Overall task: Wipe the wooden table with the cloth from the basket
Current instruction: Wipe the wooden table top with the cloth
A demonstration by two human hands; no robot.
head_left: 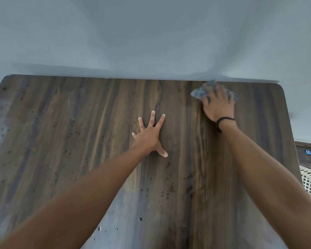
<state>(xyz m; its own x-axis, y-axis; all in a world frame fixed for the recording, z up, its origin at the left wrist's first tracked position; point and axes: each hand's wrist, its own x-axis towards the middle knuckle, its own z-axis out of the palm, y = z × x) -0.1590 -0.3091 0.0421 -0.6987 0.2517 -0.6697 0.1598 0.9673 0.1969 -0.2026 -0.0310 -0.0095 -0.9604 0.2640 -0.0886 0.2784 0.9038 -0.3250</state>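
A person's right hand (218, 103) pressed a crumpled grey-blue cloth (198, 92) against the dark brown wooden surface (79, 141) near its far right corner, its fingers (221, 90) spread flat over the fabric, while the left hand (148, 136) rested mid-surface with fingers splayed wide, holding nothing. With the cloth so close to the back edge by the pale wall (151, 42), a push further out could bunch it against the wall or slip it from under the unclenched palm. Dark specks and water drops (99, 228) nearer the person looked unwiped and might be missed if wiping stayed at the far edge.
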